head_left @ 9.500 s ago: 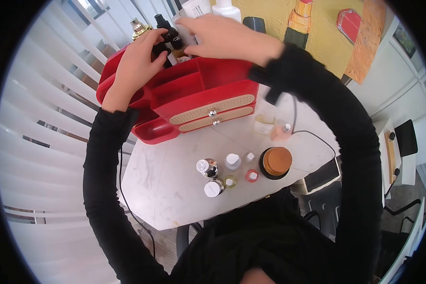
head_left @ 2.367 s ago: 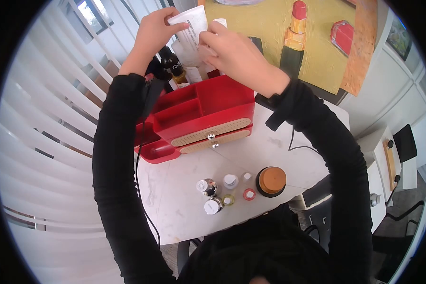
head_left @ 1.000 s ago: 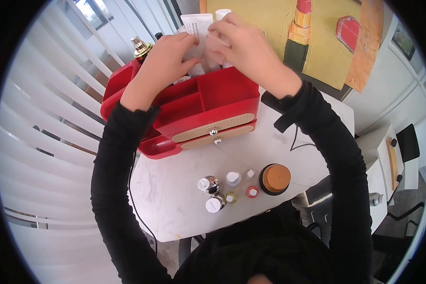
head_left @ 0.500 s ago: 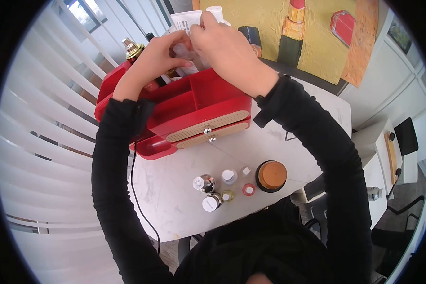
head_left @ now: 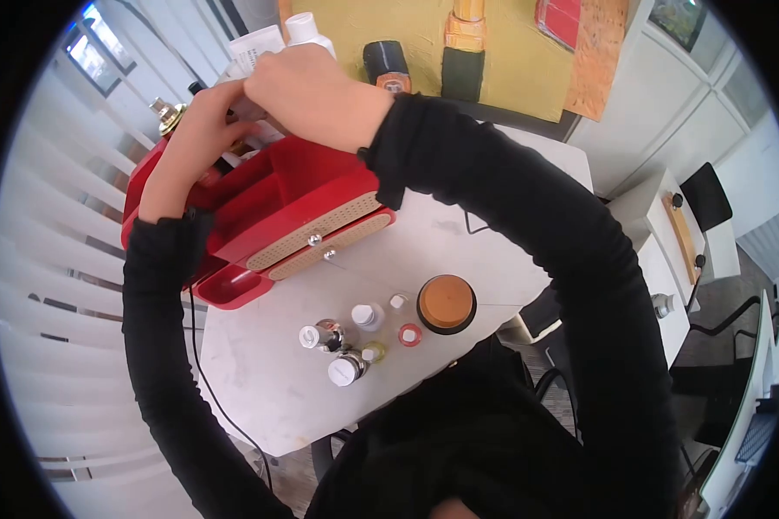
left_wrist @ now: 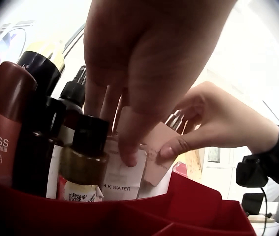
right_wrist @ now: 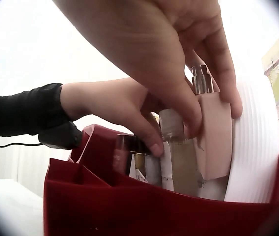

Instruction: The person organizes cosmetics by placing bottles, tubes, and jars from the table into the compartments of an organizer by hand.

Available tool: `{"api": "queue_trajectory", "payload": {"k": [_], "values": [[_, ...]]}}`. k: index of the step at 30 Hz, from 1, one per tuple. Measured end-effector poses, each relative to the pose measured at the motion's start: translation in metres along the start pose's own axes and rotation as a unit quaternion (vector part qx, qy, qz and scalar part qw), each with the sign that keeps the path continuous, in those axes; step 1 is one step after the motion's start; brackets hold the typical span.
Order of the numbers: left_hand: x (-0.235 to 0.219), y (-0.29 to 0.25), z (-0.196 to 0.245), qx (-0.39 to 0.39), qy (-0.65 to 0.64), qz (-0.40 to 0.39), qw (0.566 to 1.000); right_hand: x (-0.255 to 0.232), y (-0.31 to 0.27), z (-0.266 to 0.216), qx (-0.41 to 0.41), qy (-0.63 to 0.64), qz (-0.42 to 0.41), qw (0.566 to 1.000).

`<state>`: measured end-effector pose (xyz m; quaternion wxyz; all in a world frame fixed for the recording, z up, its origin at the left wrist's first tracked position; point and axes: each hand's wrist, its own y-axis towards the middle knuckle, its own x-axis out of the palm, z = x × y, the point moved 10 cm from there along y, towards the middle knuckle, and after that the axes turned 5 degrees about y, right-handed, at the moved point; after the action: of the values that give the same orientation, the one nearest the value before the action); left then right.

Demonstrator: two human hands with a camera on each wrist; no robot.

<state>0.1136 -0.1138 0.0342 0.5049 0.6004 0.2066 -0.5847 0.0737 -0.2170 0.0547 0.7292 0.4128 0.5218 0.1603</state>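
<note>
1. Two hands meet at the upper left of the head view, over the back compartment of a red organizer. The right hand pinches a pale pink pump bottle, thumb on its front face and fingers curled behind it, and the bottle stands upright against a wide white bottle at the right of the right wrist view.
2. The left hand reaches down among the bottles; in the left wrist view its fingertips press on a clear bottle with a white label reading "water", just beside the pink bottle. Its fingers are bent over the bottle tops, touching rather than wrapping round anything.
3. Around them in the same compartment stand a dark dropper bottle with a black cap, a brown-red bottle at the left edge of the left wrist view, and a gold-capped bottle at the far upper left of the head view.
4. The organizer sits at the upper left of a white marble table, its two beige perforated drawers facing the person.
5. Lower centre on the table stand a cluster of small bottles and, just right of them, a round jar with an orange-brown lid.
6. A yellow painting of lipsticks leans behind the table at the top of the frame.
</note>
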Motion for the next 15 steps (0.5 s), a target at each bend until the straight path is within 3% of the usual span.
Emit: {"api": "queue_trajectory", "payload": {"k": [3, 5, 6, 7, 10, 13, 15], "values": [[-0.004, 0.002, 0.001, 0.003, 0.0, -0.013, 1.0, -0.004, -0.002, -0.002, -0.03, 0.043, -0.002, 0.999], [-0.011, 0.003, 0.021, 0.163, 0.086, 0.021, 0.983, 0.0, -0.001, 0.001, -0.007, 0.037, -0.039, 0.999], [-0.012, 0.001, 0.02, 0.176, 0.093, 0.03, 0.98, 0.0, 0.0, 0.0, -0.017, 0.043, -0.059, 0.997], [-0.013, 0.0, 0.022, 0.192, 0.097, 0.04, 0.976, -0.003, -0.001, 0.0, -0.046, 0.052, -0.019, 0.997], [-0.012, -0.002, 0.018, 0.165, 0.077, 0.006, 0.983, 0.017, -0.001, 0.012, 0.002, 0.094, -0.076, 0.993], [-0.008, 0.002, 0.019, 0.177, 0.095, 0.018, 0.979, 0.016, -0.001, 0.009, -0.02, 0.028, -0.07, 0.997], [-0.008, 0.006, 0.019, 0.163, 0.134, 0.015, 0.977, 0.027, 0.002, 0.01, -0.009, -0.042, -0.133, 0.99]]}}
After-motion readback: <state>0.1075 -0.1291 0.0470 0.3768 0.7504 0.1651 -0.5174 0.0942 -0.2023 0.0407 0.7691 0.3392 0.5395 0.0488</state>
